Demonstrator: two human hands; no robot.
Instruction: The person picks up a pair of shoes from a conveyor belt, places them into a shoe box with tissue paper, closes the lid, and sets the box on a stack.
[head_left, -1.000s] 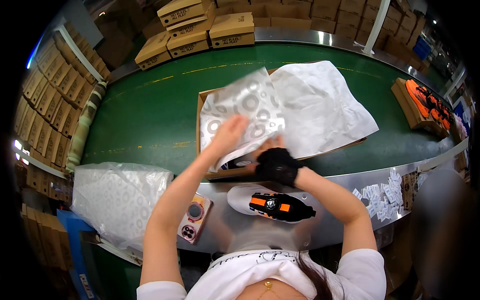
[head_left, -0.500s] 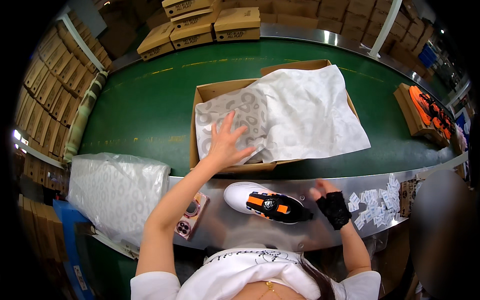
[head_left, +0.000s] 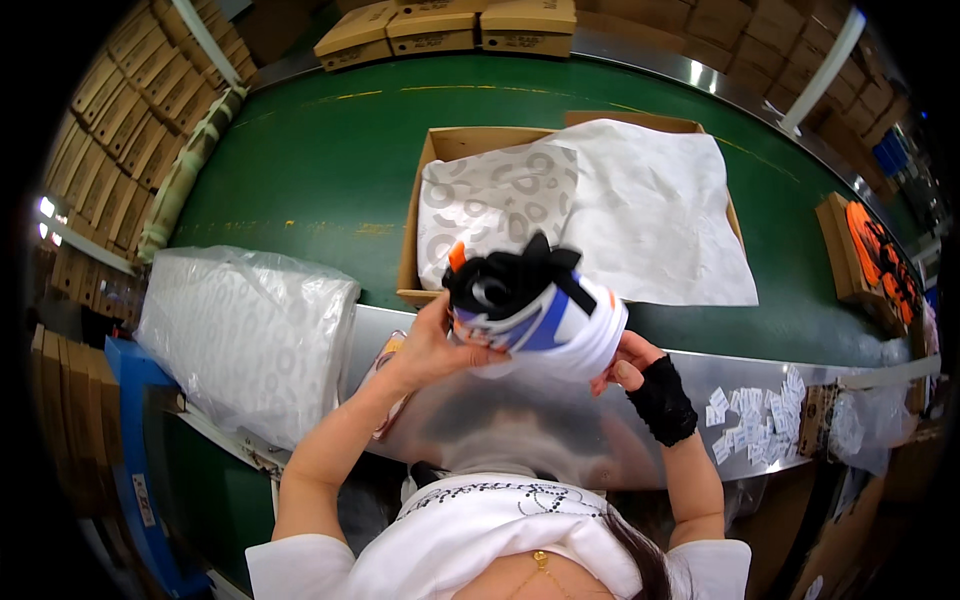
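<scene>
A white, blue and black sneaker with orange accents (head_left: 575,330) is held up off the metal ledge, slightly blurred. My left hand (head_left: 432,350) grips its left end, by the dark collar. At the white right end are the curled fingers of my right hand (head_left: 650,385), which wears a black fingerless glove; its fingertips are partly hidden by the sneaker. Just beyond the sneaker lies an opened cardboard shoe box (head_left: 411,230), lined with wrapping paper (head_left: 655,215) that is patterned grey on the left and plain white on the right, spilling over the box's edge.
On the left sits a plastic-wrapped stack of patterned paper (head_left: 250,340). A phone (head_left: 388,352) lies partly behind my left forearm. Small white packets (head_left: 760,420) are scattered on the right. Orange shoes (head_left: 872,250) rest in a box farther right; closed shoe boxes (head_left: 430,32) stand at the back.
The sneaker has been lifted off the metal ledge and turned. My left hand has come back from the paper onto it, and my right hand has met its other end.
</scene>
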